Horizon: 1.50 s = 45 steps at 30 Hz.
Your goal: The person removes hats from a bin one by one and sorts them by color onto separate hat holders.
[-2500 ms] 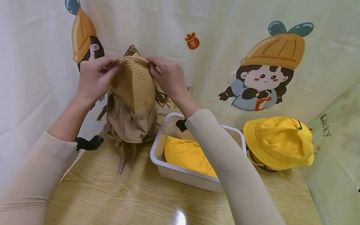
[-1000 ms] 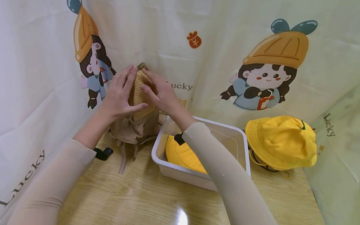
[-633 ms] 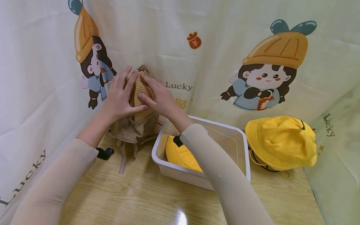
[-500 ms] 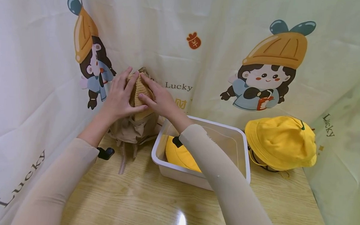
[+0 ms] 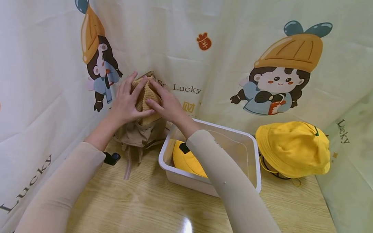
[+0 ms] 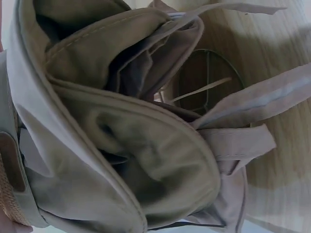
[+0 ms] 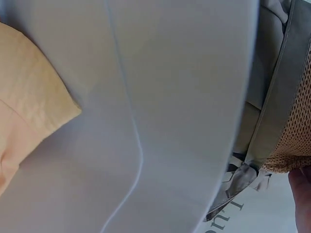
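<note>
In the head view a tan sun hat (image 5: 139, 133) with a woven crown and fabric brim stands at the back left. My left hand (image 5: 123, 102) lies along the crown's left side, fingers extended and thumb spread across its front. On the other side my right hand (image 5: 169, 105) rests against the crown, its fingers reaching the top and the thumb on the weave. The left wrist view shows the folded brim (image 6: 150, 145), hanging straps and a wire ring (image 6: 209, 51) beneath. At the right wrist view's edge, fingertips touch the mesh weave (image 7: 294, 116).
Right of the tan hat, a white plastic bin (image 5: 208, 189) holds a folded yellow hat (image 5: 185, 161). Another yellow bucket hat (image 5: 291, 147) sits on a dark wire stand at the right. A printed curtain (image 5: 219, 62) closes off the back and sides of the wooden table (image 5: 146, 204).
Both hands have gone from pinching the top edges of the woven crown to lying along its sides, lower down. The hat's top has come down with them. Lately they barely move.
</note>
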Each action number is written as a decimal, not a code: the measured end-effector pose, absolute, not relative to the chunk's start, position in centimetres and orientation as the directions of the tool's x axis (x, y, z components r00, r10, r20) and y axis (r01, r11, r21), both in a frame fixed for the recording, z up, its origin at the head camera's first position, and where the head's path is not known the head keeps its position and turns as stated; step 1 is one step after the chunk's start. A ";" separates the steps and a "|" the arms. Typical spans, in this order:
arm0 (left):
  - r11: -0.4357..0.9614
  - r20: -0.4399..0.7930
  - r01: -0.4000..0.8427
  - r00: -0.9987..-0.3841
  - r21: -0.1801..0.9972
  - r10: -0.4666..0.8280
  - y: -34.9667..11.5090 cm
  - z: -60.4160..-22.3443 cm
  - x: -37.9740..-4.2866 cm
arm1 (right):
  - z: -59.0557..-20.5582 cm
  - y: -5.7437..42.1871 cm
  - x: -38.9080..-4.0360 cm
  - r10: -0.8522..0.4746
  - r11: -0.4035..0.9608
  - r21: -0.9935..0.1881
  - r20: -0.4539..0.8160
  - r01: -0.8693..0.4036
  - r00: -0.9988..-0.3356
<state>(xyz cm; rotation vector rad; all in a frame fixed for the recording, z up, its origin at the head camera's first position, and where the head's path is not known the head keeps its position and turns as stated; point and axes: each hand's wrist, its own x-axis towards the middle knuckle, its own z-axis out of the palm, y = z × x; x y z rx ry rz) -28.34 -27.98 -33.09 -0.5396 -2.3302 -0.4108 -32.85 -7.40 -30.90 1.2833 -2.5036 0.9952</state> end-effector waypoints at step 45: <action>0.744 0.456 0.363 -0.885 0.560 0.089 -32.5 -39.0 -27.3 | -30.8 -9.7 -33.0 -0.667 0.517 -0.430 0.340 -0.740 -0.663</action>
